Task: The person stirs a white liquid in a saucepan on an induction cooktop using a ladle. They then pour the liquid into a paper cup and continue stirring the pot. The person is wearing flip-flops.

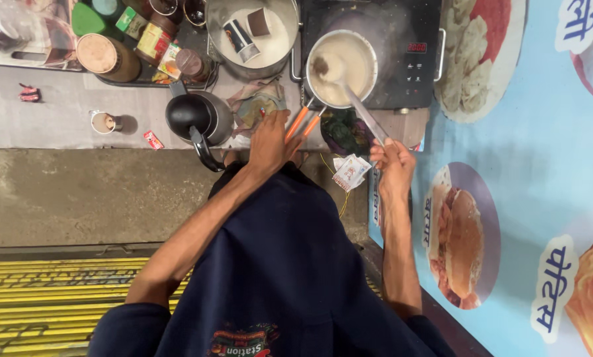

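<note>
A steel saucepan (pixel 369 49) of pale milky tea sits on a black induction cooktop (pixel 412 73). My right hand (pixel 394 162) grips the long handle of a metal ladle (pixel 359 109) whose bowl is dipped in the liquid. My left hand (pixel 272 140) reaches to the orange tong handles (pixel 304 123) clamped at the pan's near rim, fingers closing on them. A black kettle (pixel 192 116) stands just left of my left hand.
A large steel pot (pixel 290 56) of milk holding two cups stands at the back. Jars and tins crowd a tray (pixel 121 78) at the back left. A small filled cup (pixel 103 123), scattered wrappers and paper sachets (pixel 350 172) lie about. A printed food banner (pixel 508 198) fills the right.
</note>
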